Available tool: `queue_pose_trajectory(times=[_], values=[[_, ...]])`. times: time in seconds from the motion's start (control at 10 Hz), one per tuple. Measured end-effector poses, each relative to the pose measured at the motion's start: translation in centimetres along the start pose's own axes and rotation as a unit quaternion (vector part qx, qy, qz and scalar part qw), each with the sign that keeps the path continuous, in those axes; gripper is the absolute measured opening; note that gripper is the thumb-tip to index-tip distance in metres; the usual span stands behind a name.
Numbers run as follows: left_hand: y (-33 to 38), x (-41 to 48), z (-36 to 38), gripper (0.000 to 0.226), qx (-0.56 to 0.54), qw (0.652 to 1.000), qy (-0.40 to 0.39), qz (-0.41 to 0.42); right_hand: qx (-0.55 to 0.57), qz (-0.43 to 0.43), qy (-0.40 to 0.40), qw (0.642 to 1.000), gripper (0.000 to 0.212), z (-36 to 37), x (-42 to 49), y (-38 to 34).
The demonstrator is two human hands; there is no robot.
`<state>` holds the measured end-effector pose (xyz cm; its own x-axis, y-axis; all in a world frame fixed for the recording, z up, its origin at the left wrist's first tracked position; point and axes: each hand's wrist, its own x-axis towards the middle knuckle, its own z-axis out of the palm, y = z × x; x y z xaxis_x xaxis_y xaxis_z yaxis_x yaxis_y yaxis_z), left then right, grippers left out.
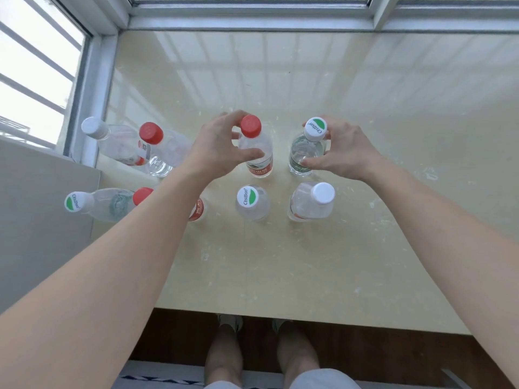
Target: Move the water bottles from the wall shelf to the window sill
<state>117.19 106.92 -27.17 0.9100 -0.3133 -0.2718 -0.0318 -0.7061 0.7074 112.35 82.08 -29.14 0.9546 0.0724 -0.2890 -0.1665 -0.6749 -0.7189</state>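
On the cream window sill (280,262) stand several clear water bottles. My left hand (213,147) wraps the upright red-capped bottle (259,165), fingers behind its cap and thumb on its body. My right hand (345,153) holds the upright bottle with the green-and-white cap (316,128), fingertips at the cap and thumb low on its body. Both bottles rest on the sill, side by side. In front of them stand a green-capped bottle (247,195) and a white-capped bottle (323,193). The wall shelf is out of view.
More bottles stand at the sill's left: a white-capped one (94,127), a red-capped one (151,133), a green-capped one (75,201), and a red-capped one (141,195) partly under my left forearm. The window frame (252,21) borders the back and left. A grey wall (42,220) stands at left.
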Motion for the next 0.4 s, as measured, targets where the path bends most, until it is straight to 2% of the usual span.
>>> queue_pose_trajectory(times=[0.2,0.3,0.4], values=[[-0.1,-0.2,0.2,0.063,-0.005,1.000,-0.003,0.000,-0.001,0.008,-0.011,1.000,0.057,-0.2,0.0,0.2],[0.5,-0.7,-0.7,0.073,0.008,1.000,-0.002,-0.003,0.005,0.023,-0.021,1.000,0.081,-0.9,-0.3,-0.5],[1.3,-1.6,-2.0,0.077,0.071,0.997,0.002,0.010,-0.006,0.019,-0.027,0.999,0.093,-2.1,-1.0,-1.4]])
